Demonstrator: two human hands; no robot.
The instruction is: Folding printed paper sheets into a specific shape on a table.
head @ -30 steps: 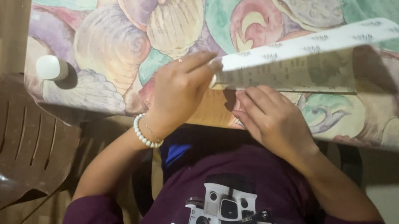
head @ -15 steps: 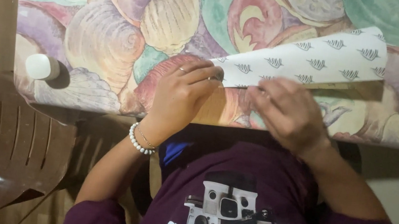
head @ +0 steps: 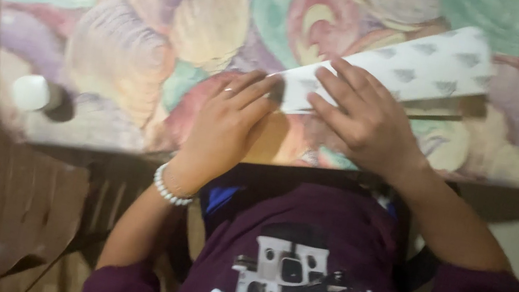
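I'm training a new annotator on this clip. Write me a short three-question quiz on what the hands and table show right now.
1. True or false: both hands rest on the folded white paper.
2. Which wrist wears the white bead bracelet? A) left B) right
3. Fill in: a small white round object sits near the table's ___ edge in the head view.

Key: 1 true: left hand and right hand both press the paper on the patterned tablecloth. 2 A. 3 left.
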